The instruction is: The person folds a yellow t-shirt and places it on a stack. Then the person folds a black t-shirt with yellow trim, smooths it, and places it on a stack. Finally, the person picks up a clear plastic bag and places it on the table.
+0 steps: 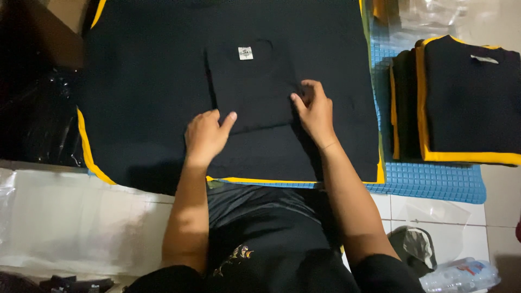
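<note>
A folded black shirt (251,81) with a small white neck label (245,53) lies on top of a larger black garment with yellow trim (146,103). My left hand (207,135) rests flat on the lower left edge of the folded shirt, fingers loosely curled. The fingertips of my right hand (313,111) pinch the folded shirt's right edge. Both forearms reach in from the bottom of the view.
A stack of folded black garments with yellow edging (461,103) sits at the right on a blue textured mat (434,182). Clear plastic bags (434,13) lie at the top right and a plastic bottle (461,276) at the bottom right. White floor tiles (70,217) lie at the left.
</note>
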